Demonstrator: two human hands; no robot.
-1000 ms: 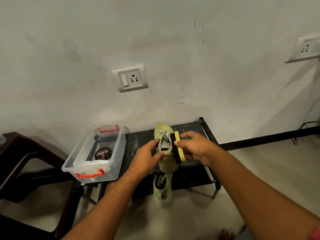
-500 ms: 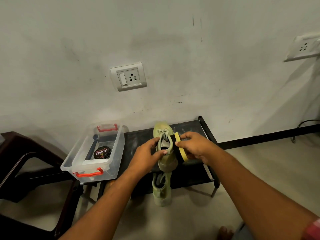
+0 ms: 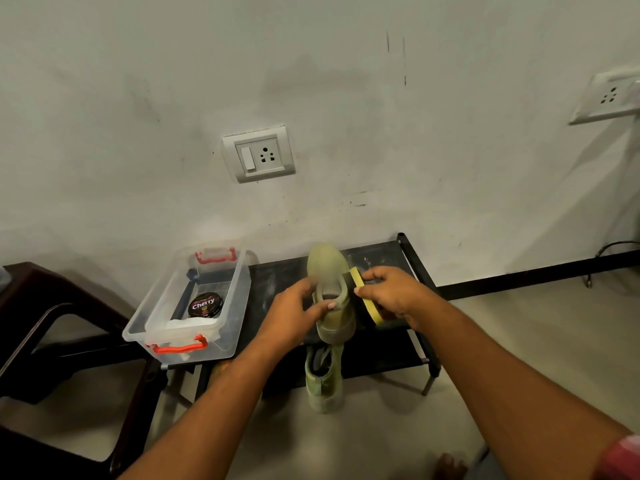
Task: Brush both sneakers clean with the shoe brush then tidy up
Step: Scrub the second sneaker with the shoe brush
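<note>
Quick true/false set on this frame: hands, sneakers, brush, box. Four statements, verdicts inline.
1. The left hand grips a sneaker. True.
2. A polish tin sits in the plastic box. True.
3. The brush lies in the plastic box. False: the right hand holds the brush against the sneaker's side.
4. Both sneakers are held. False: the second sneaker lies lower down, untouched.

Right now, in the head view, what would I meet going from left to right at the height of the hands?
Dark chair → clear plastic box → left hand → green sneaker → yellow shoe brush → right hand. The second sneaker lies below the held one, so it is left out.
</note>
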